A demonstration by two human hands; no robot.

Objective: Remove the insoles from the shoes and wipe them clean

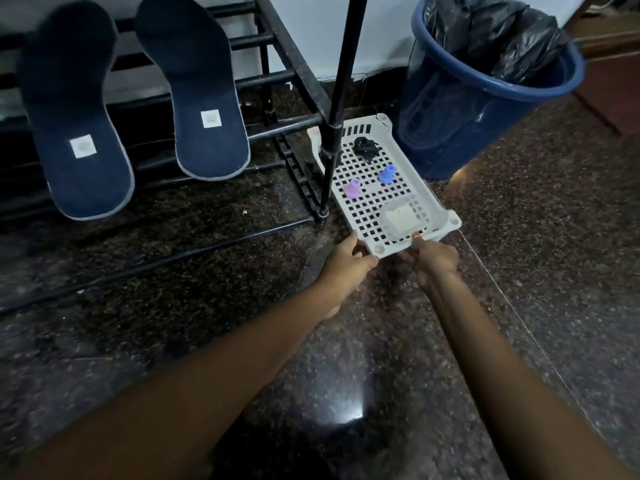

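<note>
Two dark blue insoles lean side by side against a black metal rack at the upper left, one on the left [69,112] and one to its right [201,88]; each carries a small white label. On the floor sits a white perforated plastic tray [372,133], holding a clear box with a pale pad [403,218], a purple cap [352,188], a blue cap [387,174] and a black clump [365,148]. My left hand [346,263] and my right hand [433,259] both grip the tray's near edge. No shoes are in view.
A blue bucket lined with a black bag [485,84] stands right behind the tray. A black tripod leg [337,98] crosses the tray's left side. The rack's bars [277,77] run along the back. Dark speckled stone floor [381,341] spreads around.
</note>
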